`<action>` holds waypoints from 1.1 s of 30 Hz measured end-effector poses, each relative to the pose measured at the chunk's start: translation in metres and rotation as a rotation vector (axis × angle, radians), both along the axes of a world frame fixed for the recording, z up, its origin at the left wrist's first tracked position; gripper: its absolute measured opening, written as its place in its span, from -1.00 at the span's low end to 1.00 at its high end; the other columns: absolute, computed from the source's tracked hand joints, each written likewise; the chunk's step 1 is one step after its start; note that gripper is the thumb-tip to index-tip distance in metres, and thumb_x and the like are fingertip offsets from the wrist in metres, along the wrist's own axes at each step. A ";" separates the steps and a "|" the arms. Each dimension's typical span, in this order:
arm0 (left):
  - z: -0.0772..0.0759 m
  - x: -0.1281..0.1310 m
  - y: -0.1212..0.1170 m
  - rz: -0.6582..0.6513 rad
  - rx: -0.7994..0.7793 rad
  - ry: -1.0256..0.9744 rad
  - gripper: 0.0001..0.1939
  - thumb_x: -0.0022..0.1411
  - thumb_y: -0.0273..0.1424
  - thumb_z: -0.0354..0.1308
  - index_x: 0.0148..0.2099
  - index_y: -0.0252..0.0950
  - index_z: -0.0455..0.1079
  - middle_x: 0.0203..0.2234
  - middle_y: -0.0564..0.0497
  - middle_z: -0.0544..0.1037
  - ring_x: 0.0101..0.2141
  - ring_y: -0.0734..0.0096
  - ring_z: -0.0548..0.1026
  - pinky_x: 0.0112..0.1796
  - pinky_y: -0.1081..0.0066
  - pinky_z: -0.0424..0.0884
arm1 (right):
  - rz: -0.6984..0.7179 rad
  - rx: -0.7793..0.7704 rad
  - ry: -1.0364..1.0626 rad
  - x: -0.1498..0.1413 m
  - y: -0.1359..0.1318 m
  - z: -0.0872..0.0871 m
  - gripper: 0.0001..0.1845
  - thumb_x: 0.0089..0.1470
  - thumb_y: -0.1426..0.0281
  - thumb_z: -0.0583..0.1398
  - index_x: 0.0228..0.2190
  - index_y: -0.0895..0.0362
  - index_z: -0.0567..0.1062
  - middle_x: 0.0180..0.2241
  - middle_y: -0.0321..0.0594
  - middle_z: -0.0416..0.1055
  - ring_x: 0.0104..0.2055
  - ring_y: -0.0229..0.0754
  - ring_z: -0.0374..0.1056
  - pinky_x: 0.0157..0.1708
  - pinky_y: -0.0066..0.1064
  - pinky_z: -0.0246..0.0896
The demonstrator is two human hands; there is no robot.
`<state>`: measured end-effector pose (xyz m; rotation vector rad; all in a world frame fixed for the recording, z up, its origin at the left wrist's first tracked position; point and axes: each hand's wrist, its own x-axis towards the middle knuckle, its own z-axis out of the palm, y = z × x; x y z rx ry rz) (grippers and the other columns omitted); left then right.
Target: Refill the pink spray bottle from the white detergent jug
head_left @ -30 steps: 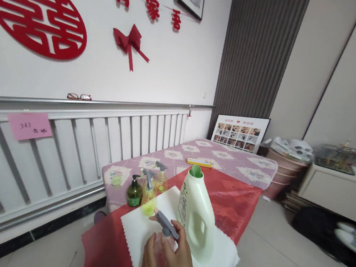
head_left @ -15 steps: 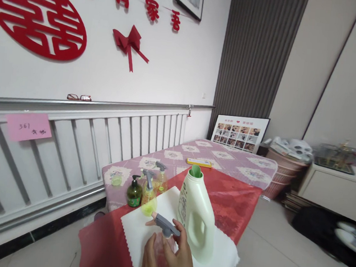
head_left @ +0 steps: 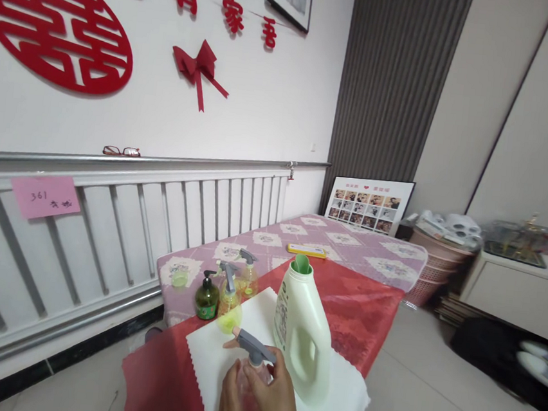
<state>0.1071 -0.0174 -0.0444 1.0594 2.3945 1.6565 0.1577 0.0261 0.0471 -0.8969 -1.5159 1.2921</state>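
The left hand (head_left: 230, 400) wraps the pink spray bottle (head_left: 248, 400); the right hand (head_left: 281, 397) grips its neck, above the white mat (head_left: 208, 359), inside its left edge. The pale green jug (head_left: 292, 320) stands near the mat's far right edge.

We've got a smooth, satiny pale green plastic jug (head_left: 307, 338), a glossy dark green plastic pump bottle (head_left: 207, 299), a clear pink plastic spray bottle (head_left: 250, 394) with a matt grey head, and slightly shiny red cloth (head_left: 343, 290).
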 end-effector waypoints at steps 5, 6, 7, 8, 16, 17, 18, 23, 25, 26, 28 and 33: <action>0.002 0.003 0.001 0.046 -0.014 0.007 -0.38 0.23 -0.24 -0.14 0.26 -0.44 0.11 0.12 -0.38 0.49 0.11 0.05 0.51 0.05 0.21 0.44 | 0.011 -0.025 0.061 -0.001 -0.003 0.005 -0.85 -0.04 0.33 0.27 -0.35 0.03 0.43 -0.39 -0.28 0.61 -0.33 -0.05 0.55 -0.34 -0.33 0.45; 0.001 0.003 0.001 0.047 -0.014 0.013 -0.38 0.21 -0.24 -0.13 0.26 -0.44 0.11 0.13 -0.39 0.49 0.11 0.03 0.51 0.05 0.19 0.44 | 0.009 -0.022 0.061 -0.001 -0.003 0.004 -0.85 -0.04 0.32 0.27 -0.35 0.03 0.44 -0.40 -0.28 0.62 -0.33 -0.04 0.55 -0.34 -0.32 0.45; 0.000 0.002 0.000 0.038 -0.011 0.019 -0.37 0.20 -0.25 -0.11 0.26 -0.44 0.11 0.13 -0.39 0.48 0.11 0.02 0.50 0.05 0.17 0.44 | 0.008 -0.012 0.055 0.000 -0.002 0.003 -0.84 -0.05 0.31 0.27 -0.35 0.03 0.45 -0.40 -0.27 0.62 -0.32 -0.03 0.55 -0.33 -0.31 0.45; -0.001 0.002 0.000 0.022 -0.005 0.023 -0.37 0.18 -0.26 -0.08 0.26 -0.45 0.12 0.14 -0.40 0.48 0.12 0.00 0.50 0.06 0.16 0.44 | 0.008 0.004 0.043 0.000 -0.001 0.001 -0.83 -0.05 0.30 0.28 -0.34 0.03 0.46 -0.39 -0.26 0.62 -0.31 -0.01 0.56 -0.31 -0.30 0.46; -0.008 0.000 0.005 0.051 0.066 0.083 -0.40 0.18 -0.31 -0.08 0.24 -0.45 0.15 0.11 -0.40 0.51 0.09 0.04 0.53 0.03 0.19 0.47 | -0.012 0.124 -0.054 0.002 0.003 -0.005 -0.83 -0.01 0.27 0.24 -0.34 0.06 0.53 -0.36 -0.18 0.62 -0.27 0.01 0.53 -0.22 -0.23 0.44; -0.008 0.001 0.005 0.059 0.075 0.087 -0.41 0.18 -0.30 -0.07 0.23 -0.45 0.16 0.09 -0.39 0.52 0.08 0.05 0.53 0.02 0.21 0.47 | -0.012 0.141 -0.064 0.003 0.003 -0.004 -0.84 -0.01 0.28 0.23 -0.35 0.06 0.53 -0.37 -0.18 0.61 -0.27 0.00 0.53 -0.22 -0.24 0.43; -0.008 0.001 0.006 0.061 0.084 0.087 -0.42 0.19 -0.30 -0.06 0.22 -0.45 0.17 0.09 -0.38 0.53 0.07 0.06 0.54 0.02 0.22 0.48 | -0.008 0.156 -0.075 0.003 0.003 -0.003 -0.85 0.00 0.29 0.23 -0.36 0.07 0.53 -0.37 -0.18 0.61 -0.27 0.00 0.52 -0.21 -0.24 0.42; -0.006 0.002 0.005 0.098 0.076 0.065 -0.45 0.22 -0.29 -0.06 0.22 -0.38 0.21 0.07 -0.32 0.55 0.03 0.06 0.57 -0.02 0.23 0.49 | 0.008 0.111 -0.060 0.001 0.001 -0.001 -0.84 0.02 0.25 0.24 -0.34 0.05 0.49 -0.34 -0.19 0.61 -0.25 -0.01 0.54 -0.22 -0.27 0.43; -0.006 0.001 0.003 0.091 0.061 0.050 -0.45 0.21 -0.31 -0.06 0.23 -0.39 0.19 0.08 -0.34 0.54 0.03 0.05 0.57 -0.04 0.22 0.50 | 0.001 0.045 -0.040 0.000 0.000 -0.002 -0.79 -0.02 0.22 0.27 -0.33 0.04 0.45 -0.34 -0.20 0.63 -0.28 -0.01 0.55 -0.26 -0.27 0.44; -0.006 0.001 0.003 0.071 0.056 0.038 -0.43 0.20 -0.31 -0.03 0.24 -0.39 0.19 0.09 -0.34 0.54 0.04 0.05 0.57 -0.03 0.22 0.50 | -0.005 0.019 -0.039 -0.001 0.000 -0.001 -0.77 -0.05 0.22 0.28 -0.34 0.03 0.43 -0.35 -0.20 0.63 -0.29 0.00 0.56 -0.28 -0.26 0.45; -0.008 0.000 0.002 0.033 0.059 0.017 -0.39 0.16 -0.32 0.03 0.25 -0.38 0.19 0.10 -0.31 0.53 0.07 0.06 0.55 -0.01 0.25 0.50 | -0.021 0.004 -0.052 -0.002 0.001 0.000 -0.78 -0.09 0.25 0.29 -0.39 0.02 0.40 -0.40 -0.21 0.62 -0.31 0.01 0.56 -0.32 -0.26 0.45; -0.011 -0.002 0.003 0.082 0.156 0.057 -0.41 0.20 -0.32 0.04 0.26 -0.38 0.24 0.13 -0.31 0.51 0.11 0.04 0.51 0.03 0.23 0.51 | 0.009 0.075 -0.013 0.000 0.002 0.000 -0.88 -0.03 0.30 0.24 -0.38 0.03 0.45 -0.39 -0.24 0.61 -0.29 -0.02 0.55 -0.29 -0.29 0.45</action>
